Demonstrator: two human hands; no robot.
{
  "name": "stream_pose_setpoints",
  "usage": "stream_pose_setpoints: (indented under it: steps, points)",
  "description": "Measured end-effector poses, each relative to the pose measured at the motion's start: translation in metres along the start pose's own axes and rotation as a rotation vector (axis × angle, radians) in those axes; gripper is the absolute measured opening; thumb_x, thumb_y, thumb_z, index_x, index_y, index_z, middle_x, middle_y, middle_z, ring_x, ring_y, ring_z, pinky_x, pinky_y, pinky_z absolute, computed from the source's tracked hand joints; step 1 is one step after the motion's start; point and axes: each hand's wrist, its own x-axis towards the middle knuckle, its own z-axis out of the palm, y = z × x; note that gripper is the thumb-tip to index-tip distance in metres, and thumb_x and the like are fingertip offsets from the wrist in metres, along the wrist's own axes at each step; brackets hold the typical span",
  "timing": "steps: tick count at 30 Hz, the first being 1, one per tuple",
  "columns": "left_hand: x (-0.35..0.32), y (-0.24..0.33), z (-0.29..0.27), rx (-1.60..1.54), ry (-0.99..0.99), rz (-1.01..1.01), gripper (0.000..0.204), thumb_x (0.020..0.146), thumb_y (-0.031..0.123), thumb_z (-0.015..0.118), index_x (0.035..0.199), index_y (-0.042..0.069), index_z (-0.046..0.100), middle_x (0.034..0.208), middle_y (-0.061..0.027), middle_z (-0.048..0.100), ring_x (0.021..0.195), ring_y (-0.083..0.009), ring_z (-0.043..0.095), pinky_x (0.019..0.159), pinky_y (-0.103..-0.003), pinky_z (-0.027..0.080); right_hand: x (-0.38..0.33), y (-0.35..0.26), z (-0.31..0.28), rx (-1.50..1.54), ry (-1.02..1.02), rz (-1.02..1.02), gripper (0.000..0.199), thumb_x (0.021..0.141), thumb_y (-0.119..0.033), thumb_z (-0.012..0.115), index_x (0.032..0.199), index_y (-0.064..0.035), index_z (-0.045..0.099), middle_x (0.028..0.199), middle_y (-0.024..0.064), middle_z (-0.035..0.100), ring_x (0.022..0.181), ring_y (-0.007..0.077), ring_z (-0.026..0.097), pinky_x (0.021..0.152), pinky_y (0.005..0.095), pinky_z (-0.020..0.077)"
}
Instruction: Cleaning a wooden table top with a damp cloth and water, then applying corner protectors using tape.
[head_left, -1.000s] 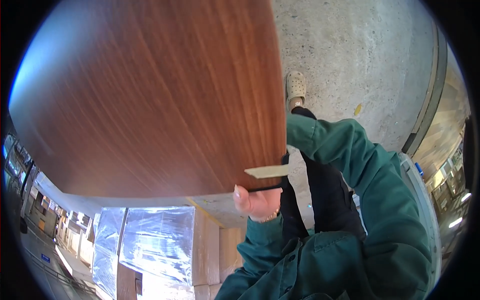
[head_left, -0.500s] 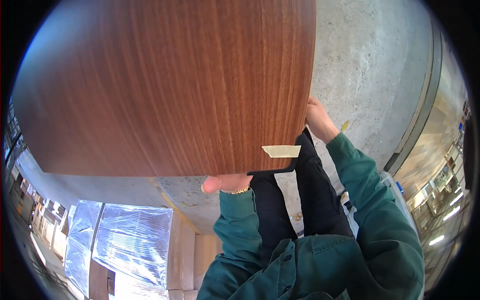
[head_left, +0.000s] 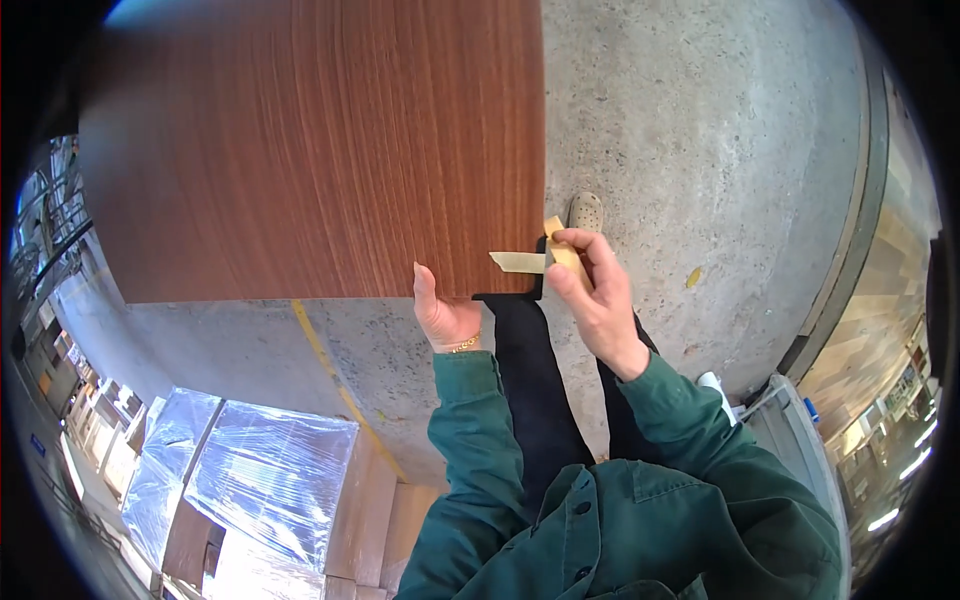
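Observation:
A large brown wood-grain panel (head_left: 340,150) fills the upper left. My left hand (head_left: 448,315) holds its near edge, thumb on the top face and fingers hidden underneath. At the panel's near right corner sits a black corner protector (head_left: 537,288). A strip of masking tape (head_left: 518,262) lies on the face there and reaches over the right edge. My right hand (head_left: 605,305) pinches a roll of masking tape (head_left: 568,262) beside that edge, close to the strip.
A beige clog (head_left: 587,212) shows on the concrete floor (head_left: 690,150) beyond my right hand. Plastic-wrapped cartons (head_left: 270,470) stand at the lower left, next to a yellow floor line (head_left: 325,355). A grey bin (head_left: 785,420) is at the right, near a wooden surface (head_left: 880,290).
My right hand has come from beside the panel's right edge to the corner, and the tape roll now shows in it. The panel appears further left, and my left thumb is now on its face.

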Motion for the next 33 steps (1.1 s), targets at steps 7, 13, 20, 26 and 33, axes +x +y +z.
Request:
stream_pose_setpoints:
  steps: [7, 13, 20, 26, 33]
  points:
    - [-0.016, 0.031, -0.005, -0.020, -0.012, 0.065, 0.062, 0.076, 0.041, 0.065, 0.123, 0.010, 0.039, 0.119, -0.0066, 0.049, 0.107, -0.0214, 0.047, 0.093, -0.043, 0.035, 0.007, -0.007, 0.021, -0.358, 0.139, 0.003, 0.059, 0.067, -0.039, 0.073, 0.105, -0.0011, 0.051, 0.098, 0.0135, 0.056, 0.086, 0.0257, 0.057, 0.070, 0.0334, 0.0455]
    - [-0.101, 0.051, 0.014, 0.567, 0.294, -0.060, 0.037, 0.083, 0.030, 0.059, 0.109, 0.008, 0.047, 0.098, -0.0028, 0.051, 0.076, -0.0138, 0.052, 0.073, -0.030, 0.043, -0.044, -0.017, 0.000, -0.100, 0.282, -0.127, 0.031, 0.084, -0.013, 0.048, 0.113, -0.0020, 0.046, 0.088, 0.0074, 0.055, 0.068, 0.0124, 0.049, 0.060, 0.0255, 0.0420]
    - [-0.099, 0.091, 0.058, 1.178, -0.797, 0.178, 0.040, 0.069, 0.011, 0.072, 0.106, 0.004, 0.059, 0.090, -0.0055, 0.053, 0.083, -0.0163, 0.052, 0.076, -0.027, 0.043, -0.128, -0.064, 0.036, 0.203, 0.092, 0.012, 0.041, 0.084, -0.001, 0.044, 0.125, -0.0024, 0.042, 0.086, 0.0053, 0.058, 0.061, 0.0068, 0.048, 0.055, 0.0193, 0.0402]
    - [-0.106, 0.097, 0.057, 1.188, -0.822, 0.014, 0.023, 0.067, 0.005, 0.073, 0.089, 0.002, 0.066, 0.090, -0.0032, 0.052, 0.085, -0.0118, 0.050, 0.076, -0.024, 0.041, -0.145, -0.052, 0.050, -0.023, 0.184, -0.202, 0.051, 0.081, 0.000, 0.050, 0.130, 0.0006, 0.034, 0.097, 0.0149, 0.059, 0.073, 0.0155, 0.060, 0.064, 0.0234, 0.0452]
    - [-0.079, 0.081, 0.064, 1.381, -0.959, 0.448, 0.010, 0.070, 0.003, 0.067, 0.073, 0.005, 0.058, 0.077, -0.0062, 0.059, 0.076, -0.0207, 0.054, 0.069, -0.031, 0.043, -0.159, -0.008, 0.053, 0.054, 0.209, -0.115, 0.026, 0.081, -0.010, 0.057, 0.105, -0.0011, 0.056, 0.079, 0.0106, 0.059, 0.066, 0.0181, 0.058, 0.061, 0.0268, 0.0458]
